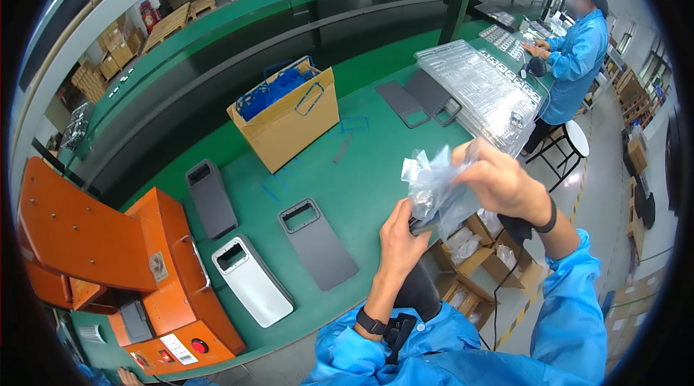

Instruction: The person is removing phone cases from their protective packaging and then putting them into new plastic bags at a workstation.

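Above the near edge of the green bench I hold up a crumpled clear plastic bag (434, 187). My left hand (402, 236) is closed round its lower end, where a dark edge of something shows; what lies inside is mostly hidden. From the right, my right hand (500, 182) pinches the bag's upper side with bent fingers. On the bench to the left lie a flat grey panel with a rectangular opening (322, 252), a white housing of similar outline (259, 290) and a dark grey housing (212, 202).
An orange machine (177, 292) stands at the left. A cardboard box with blue frames (300, 122) sits mid-bench, near dark panels (402, 103) and stacked clear trays (477, 86). A co-worker (578, 50) works far right, by a stool (575, 139). Open cartons (510, 263) stand below.
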The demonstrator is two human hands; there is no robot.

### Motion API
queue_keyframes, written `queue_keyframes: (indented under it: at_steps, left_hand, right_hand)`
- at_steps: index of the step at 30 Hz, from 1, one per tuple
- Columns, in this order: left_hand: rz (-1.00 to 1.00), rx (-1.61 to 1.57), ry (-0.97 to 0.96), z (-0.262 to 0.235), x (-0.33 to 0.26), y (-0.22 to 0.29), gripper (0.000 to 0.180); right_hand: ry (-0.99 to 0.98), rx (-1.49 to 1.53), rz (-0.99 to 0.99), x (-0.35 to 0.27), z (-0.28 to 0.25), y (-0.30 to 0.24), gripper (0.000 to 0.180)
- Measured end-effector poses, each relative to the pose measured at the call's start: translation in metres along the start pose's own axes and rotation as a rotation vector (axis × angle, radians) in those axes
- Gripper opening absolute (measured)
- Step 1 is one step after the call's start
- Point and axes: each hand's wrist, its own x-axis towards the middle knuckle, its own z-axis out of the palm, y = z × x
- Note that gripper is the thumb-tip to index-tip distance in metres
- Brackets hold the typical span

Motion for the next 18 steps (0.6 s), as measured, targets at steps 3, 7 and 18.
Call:
queue_keyframes:
  at_steps: [3, 7, 18]
  left_hand:
    - [0.018, -0.017, 0.055, -0.003, 0.003, 0.003, 0.050]
    - [0.008, -0.050, 0.057, 0.002, 0.008, 0.005, 0.046]
    - [0.030, -0.105, 0.136, 0.010, 0.012, 0.008, 0.037]
  right_hand:
    - [0.036, -0.022, -0.024, -0.002, 0.015, 0.001, 0.032]
    - [-0.002, 0.004, 0.027, -0.001, 0.015, 0.005, 0.027]
    - [0.170, -0.075, 0.001, 0.001, -0.007, 0.004, 0.025]
